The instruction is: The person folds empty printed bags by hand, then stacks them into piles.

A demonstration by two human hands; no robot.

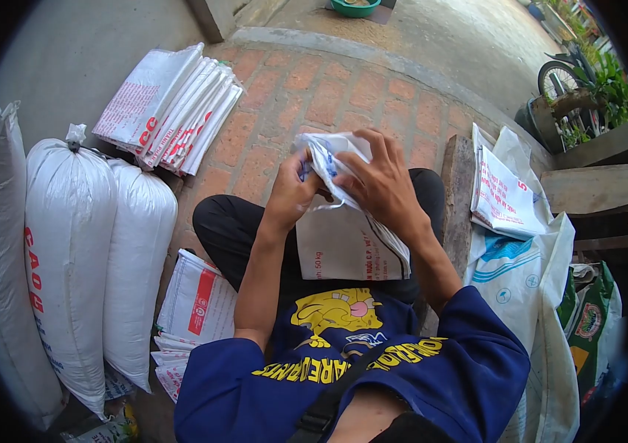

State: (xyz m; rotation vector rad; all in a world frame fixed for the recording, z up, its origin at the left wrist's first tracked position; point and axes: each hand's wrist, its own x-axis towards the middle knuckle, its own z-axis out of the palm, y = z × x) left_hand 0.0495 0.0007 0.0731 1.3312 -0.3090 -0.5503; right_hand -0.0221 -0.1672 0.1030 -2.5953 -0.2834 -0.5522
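Brick floor (329,96) stretches beyond the white sack (347,142) in your hands; farther off from it, grey concrete and a green basin (355,10). You sit with crossed legs (225,225), sack raised just above them.

Left of the sack: filled bags (70,229) upright, one tied at the neck. Beyond it to the left, a pile of folded sacks (173,107); left and nearer you, a smaller stack (196,299). Right of it, a folded bundle (504,192) beside a wooden board (458,199).

Your left hand (288,193) grasps the sack's left edge, fingers curled around the bunched material. Your right hand (384,173) arches over its right side, fingertips against it; whether they truly grip, you cannot tell. Directly below the sack, a red-printed panel (351,247) lies over your lap. Same piece or another: unclear.

Handling, by judgement: light, looks like woven plastic, floppy along its length but stiffer at the folds. Smooth face, probably a little slippery; not fragile. Best hold: doubled edges, thumbs inside, fingers outside. Single layers likely slide apart.
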